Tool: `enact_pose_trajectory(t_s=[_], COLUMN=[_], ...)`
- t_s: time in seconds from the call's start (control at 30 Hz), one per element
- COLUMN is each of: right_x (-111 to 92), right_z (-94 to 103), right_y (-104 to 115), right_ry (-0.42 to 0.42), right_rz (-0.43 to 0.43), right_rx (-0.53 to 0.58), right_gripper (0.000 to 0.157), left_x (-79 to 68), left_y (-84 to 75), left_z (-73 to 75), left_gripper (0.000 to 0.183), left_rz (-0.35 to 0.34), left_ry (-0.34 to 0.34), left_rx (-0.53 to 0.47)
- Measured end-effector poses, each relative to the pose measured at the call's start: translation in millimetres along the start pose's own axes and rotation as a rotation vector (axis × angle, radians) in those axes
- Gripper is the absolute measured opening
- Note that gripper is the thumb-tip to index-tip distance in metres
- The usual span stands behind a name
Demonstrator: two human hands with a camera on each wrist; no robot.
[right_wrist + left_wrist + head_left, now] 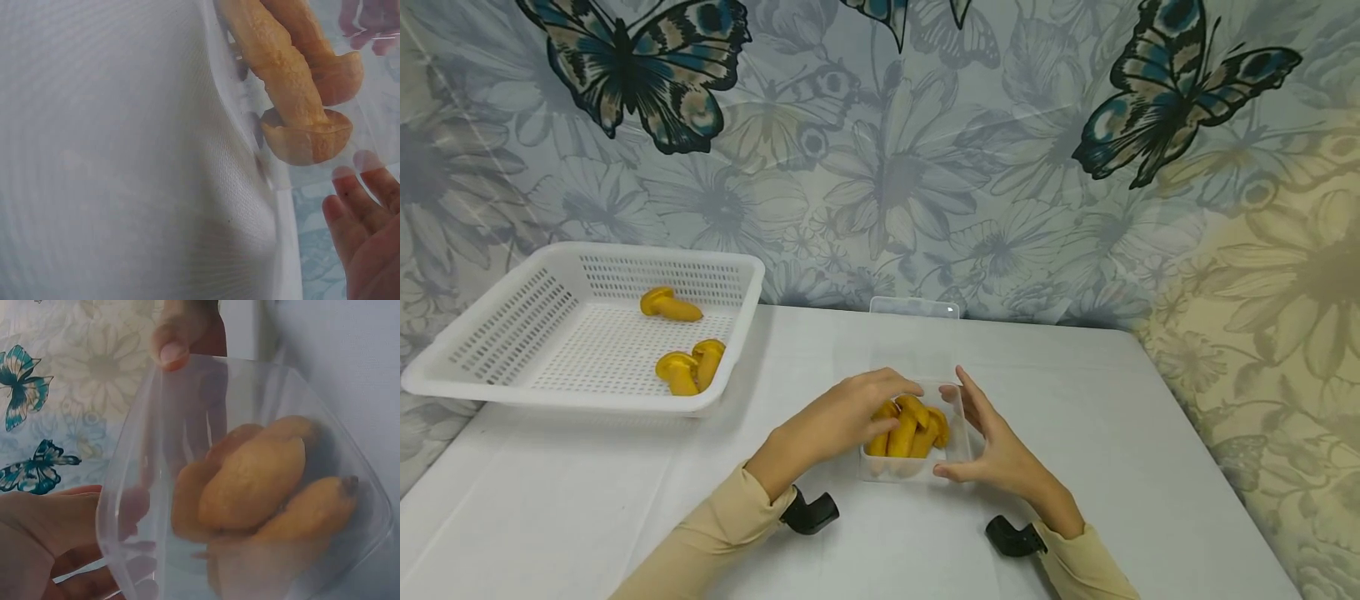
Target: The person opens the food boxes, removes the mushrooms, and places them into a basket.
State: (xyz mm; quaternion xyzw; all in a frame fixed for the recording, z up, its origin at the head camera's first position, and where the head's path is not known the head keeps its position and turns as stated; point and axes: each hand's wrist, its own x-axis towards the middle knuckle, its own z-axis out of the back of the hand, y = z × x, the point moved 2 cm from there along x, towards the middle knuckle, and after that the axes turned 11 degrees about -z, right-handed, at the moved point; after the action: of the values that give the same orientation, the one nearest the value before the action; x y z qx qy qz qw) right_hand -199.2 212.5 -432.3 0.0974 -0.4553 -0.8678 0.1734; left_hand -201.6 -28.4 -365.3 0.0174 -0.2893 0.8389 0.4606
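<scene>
A clear plastic container (957, 446) stands on the table with several yellow mushrooms (902, 435) inside. My left hand (850, 414) reaches over its left side, fingers toward the back rim and thumb near the mushrooms. On the right side, my right hand (1000, 446) is spread around the corner, thumb at the front and fingers toward the back. In the left wrist view, the left hand's fingers (87, 572) lie straight along the container wall, and a thumb (172, 353) is at the rim. The right hand's fingers (350, 194) are extended at the wall in the right wrist view.
A white perforated basket (580, 400) stands at the back left of the table, with three yellow mushrooms (677, 371) in it. The container's clear lid (914, 307) stands raised behind it. A wall covering with butterflies (895, 192) borders the white table (1075, 400).
</scene>
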Motion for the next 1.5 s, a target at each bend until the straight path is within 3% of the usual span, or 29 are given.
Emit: enact_pose_trajectory(t_s=[0.2, 0.4, 0.57, 0.9, 1.13, 1.33, 1.5], right_x=[-0.6, -0.2, 0.3, 0.5, 0.7, 0.1, -0.7], right_z=[-1.2, -1.7, -2.1, -2.2, -1.8, -2.2, -0.9], right_y=[1.8, 1.7, 1.2, 2.0, 2.5, 2.8, 3.0], right_ry=[0.014, 0.006, 0.001, 0.010, 0.006, 0.011, 0.014], right_rz=[0.018, 0.005, 0.006, -0.011, 0.002, -0.009, -0.021], right_rx=[0.022, 0.025, 0.029, 0.036, 0.027, 0.036, 0.047], right_gripper=[0.126, 0.126, 0.126, 0.126, 0.126, 0.125, 0.124], left_x=[5.7, 7.6, 6.8, 3.6, 4.8, 4.0, 2.0], left_y=[-2.1, -2.1, -3.0, -2.6, -1.8, -0.4, -0.7], left_z=[-8.0, -16.1, -19.0, -17.9, -17.7, -16.3, -12.9], left_gripper=[0.046, 0.045, 0.043, 0.042, 0.040, 0.041, 0.034], left_rz=[0.043, 0.054, 0.025, 0.049, 0.039, 0.028, 0.017], left_ry=[0.080, 0.124, 0.119, 0.089, 0.107, 0.131, 0.105], left_rx=[0.004, 0.086, 0.133, 0.130, 0.068, 0.075, 0.011])
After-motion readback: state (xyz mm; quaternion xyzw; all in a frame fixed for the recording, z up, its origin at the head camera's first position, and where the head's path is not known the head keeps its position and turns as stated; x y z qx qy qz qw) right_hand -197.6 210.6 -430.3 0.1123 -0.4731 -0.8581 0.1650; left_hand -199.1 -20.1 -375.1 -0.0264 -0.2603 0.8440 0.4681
